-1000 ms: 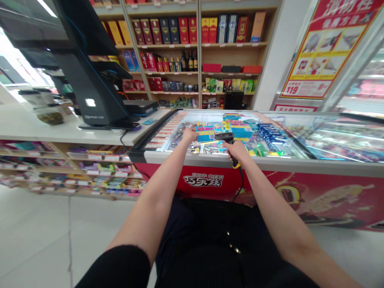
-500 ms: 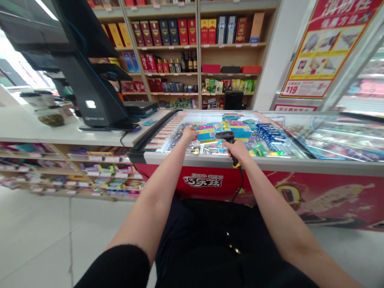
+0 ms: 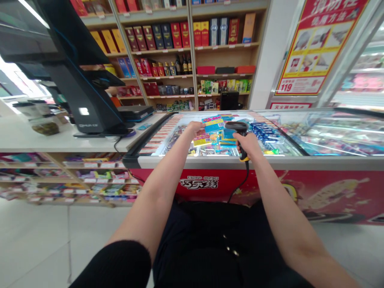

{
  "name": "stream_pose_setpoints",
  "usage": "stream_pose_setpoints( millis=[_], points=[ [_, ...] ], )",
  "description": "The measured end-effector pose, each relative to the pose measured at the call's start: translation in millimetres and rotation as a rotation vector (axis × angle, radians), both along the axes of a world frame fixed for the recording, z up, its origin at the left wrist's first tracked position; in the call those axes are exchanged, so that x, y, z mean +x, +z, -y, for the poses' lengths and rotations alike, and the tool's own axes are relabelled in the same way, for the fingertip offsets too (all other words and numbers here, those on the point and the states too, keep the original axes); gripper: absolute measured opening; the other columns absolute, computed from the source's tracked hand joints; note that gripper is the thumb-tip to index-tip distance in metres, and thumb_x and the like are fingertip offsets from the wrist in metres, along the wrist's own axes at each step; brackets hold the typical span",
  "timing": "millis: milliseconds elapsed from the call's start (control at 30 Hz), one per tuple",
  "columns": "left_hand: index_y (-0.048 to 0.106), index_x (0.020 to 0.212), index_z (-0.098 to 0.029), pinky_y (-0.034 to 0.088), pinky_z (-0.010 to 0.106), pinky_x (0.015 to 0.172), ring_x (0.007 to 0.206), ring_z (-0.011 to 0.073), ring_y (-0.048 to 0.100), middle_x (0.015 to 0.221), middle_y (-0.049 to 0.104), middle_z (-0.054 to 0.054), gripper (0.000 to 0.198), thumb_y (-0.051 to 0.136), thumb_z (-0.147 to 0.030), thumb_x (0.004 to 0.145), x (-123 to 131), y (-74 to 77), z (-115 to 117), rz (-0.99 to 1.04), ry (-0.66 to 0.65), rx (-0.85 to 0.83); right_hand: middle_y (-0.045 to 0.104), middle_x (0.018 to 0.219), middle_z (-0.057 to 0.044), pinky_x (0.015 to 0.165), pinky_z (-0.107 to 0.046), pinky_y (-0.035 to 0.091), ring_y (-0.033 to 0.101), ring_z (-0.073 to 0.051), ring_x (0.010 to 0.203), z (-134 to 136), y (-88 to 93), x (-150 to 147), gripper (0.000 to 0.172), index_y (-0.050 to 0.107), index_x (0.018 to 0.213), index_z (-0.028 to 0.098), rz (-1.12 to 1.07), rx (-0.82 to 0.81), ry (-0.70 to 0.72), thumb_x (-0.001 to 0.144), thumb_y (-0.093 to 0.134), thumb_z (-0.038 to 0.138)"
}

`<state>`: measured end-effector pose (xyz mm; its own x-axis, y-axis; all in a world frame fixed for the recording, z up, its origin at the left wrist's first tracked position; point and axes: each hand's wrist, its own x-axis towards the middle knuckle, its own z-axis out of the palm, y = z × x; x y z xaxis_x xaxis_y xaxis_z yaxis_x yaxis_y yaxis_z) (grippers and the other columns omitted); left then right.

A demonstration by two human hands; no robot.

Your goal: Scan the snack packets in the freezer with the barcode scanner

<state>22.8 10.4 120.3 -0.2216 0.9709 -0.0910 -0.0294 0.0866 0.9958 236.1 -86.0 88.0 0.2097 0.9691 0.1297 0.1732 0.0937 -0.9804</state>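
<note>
My left hand [image 3: 195,128] is closed on the edge of a flat blue-and-yellow packet [image 3: 215,125] above the glass top of a chest freezer [image 3: 168,161]. In my right hand [image 3: 249,145] is a black barcode scanner [image 3: 237,126] with a yellow-trimmed handle end, its cord hanging down the freezer's red front. The scanner head is just right of the held packet. A yellow-and-pink packet [image 3: 202,140] lies below my left hand. More blue packets [image 3: 227,138] lie partly hidden behind the scanner and my right hand.
On the left, a white counter [image 3: 60,145] carries a black checkout terminal [image 3: 90,96] and a lidded jar [image 3: 45,126]. Blue wrapped packs [image 3: 264,133] show at the freezer's right. Shelves [image 3: 225,48] with boxes and bottles stand behind.
The held packet has been raised and moved slightly right, and the yellow-and-pink packet now shows beneath it. My right hand has shifted right with the scanner. The view has turned slightly.
</note>
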Motion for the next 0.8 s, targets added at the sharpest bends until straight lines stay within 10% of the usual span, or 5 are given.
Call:
stream_pose_setpoints(
  millis=[433,800],
  points=[
    [0.056,0.073,-0.013,0.055,0.021,0.069,0.063,0.0076,0.063,0.063,0.06,-0.002,0.018,0.068,-0.002,0.079,83.1,14.6,-31.6,-0.161,-0.152,-0.006,0.054,0.046,0.002,0.031,-0.02,0.04,0.047,-0.01,0.033,-5.2,-8.6,55.0,0.022,0.053,0.067,0.018,-0.156,-0.015,-0.088,0.079,0.07,0.025],
    [0.064,0.097,-0.011,0.05,0.029,0.066,0.084,0.0232,0.068,0.093,0.071,0.014,0.044,0.084,-0.038,0.069,82.1,-14.7,-67.9,-0.623,-0.009,-0.049,0.053,0.045,0.002,0.029,-0.021,0.04,0.046,-0.01,0.031,-13.6,-22.7,66.3,0.025,0.053,0.064,0.018,-0.187,-0.046,-0.103,0.081,0.069,0.026]
  ],
)
